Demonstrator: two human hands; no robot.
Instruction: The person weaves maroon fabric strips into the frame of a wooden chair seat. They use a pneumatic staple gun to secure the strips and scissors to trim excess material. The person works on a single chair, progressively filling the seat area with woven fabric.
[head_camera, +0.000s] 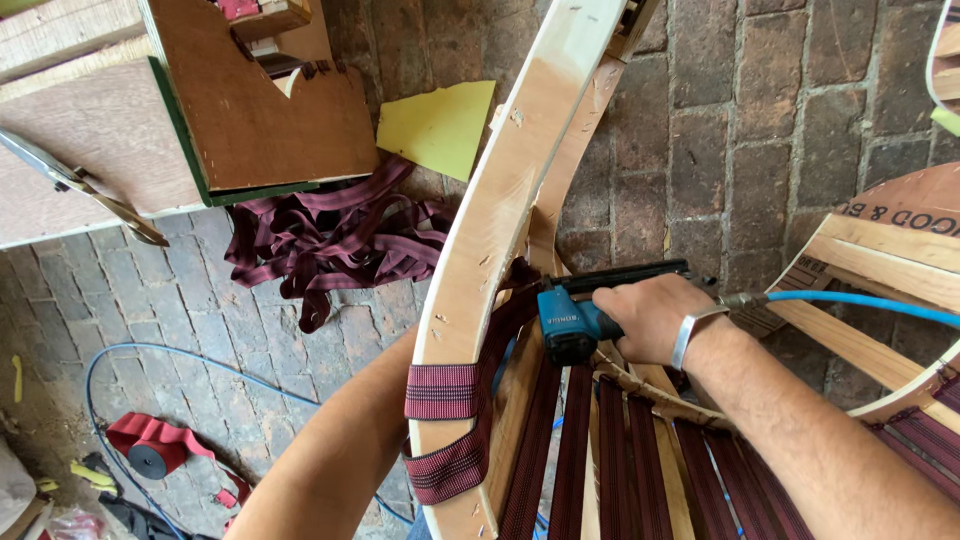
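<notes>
My right hand (652, 318) grips a blue pneumatic staple gun (572, 322), its nose pressed against the inner side of a curved pale wooden frame (500, 200). Dark red webbing straps (575, 450) run across the frame, and two strap ends (442, 392) are folded over its outer edge. A light blue air hose (860, 303) leads from the gun to the right. My left forearm (330, 460) reaches under the frame; the left hand itself is hidden behind the wood.
A loose pile of dark red webbing (330, 240) lies on the brick floor (740, 150). A roll of red webbing (150, 450) and a blue hose loop (110, 360) sit lower left. Plywood boards (240, 110), a yellow foam piece (440, 125) and another wooden frame (880, 260) stand around.
</notes>
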